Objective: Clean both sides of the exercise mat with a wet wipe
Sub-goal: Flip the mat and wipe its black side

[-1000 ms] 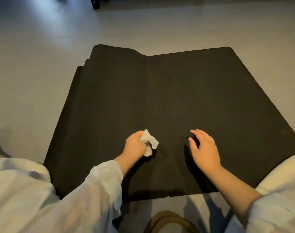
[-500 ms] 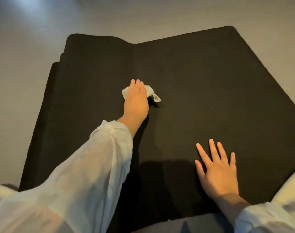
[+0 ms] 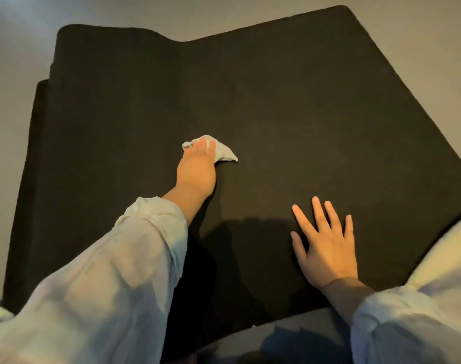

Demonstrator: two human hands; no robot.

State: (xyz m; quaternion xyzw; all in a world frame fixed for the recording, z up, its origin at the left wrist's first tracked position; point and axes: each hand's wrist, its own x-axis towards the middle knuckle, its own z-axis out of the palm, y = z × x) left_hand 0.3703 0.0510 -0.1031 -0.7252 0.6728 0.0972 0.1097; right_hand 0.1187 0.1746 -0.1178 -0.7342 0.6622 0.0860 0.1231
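Wiping the black exercise mat [image 3: 289, 106] on the floor [image 3: 14, 43]

Our left hand [image 3: 198, 166], straight fingers together, presses the crumpled white wet wipe [image 3: 223, 152], half hidden, mid-mat; right hand [image 3: 326, 248] at 5 o'clock rests flat, fingers spread.

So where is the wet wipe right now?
In the head view, the wet wipe lies near the middle of the black mat, pressed flat under the fingers of the left hand, up and left of the right hand.

A black exercise mat [image 3: 289, 106] lies flat on the floor, folded layers stacked at its left; a crumpled white wet wipe [image 3: 223, 153] rests mid-mat.
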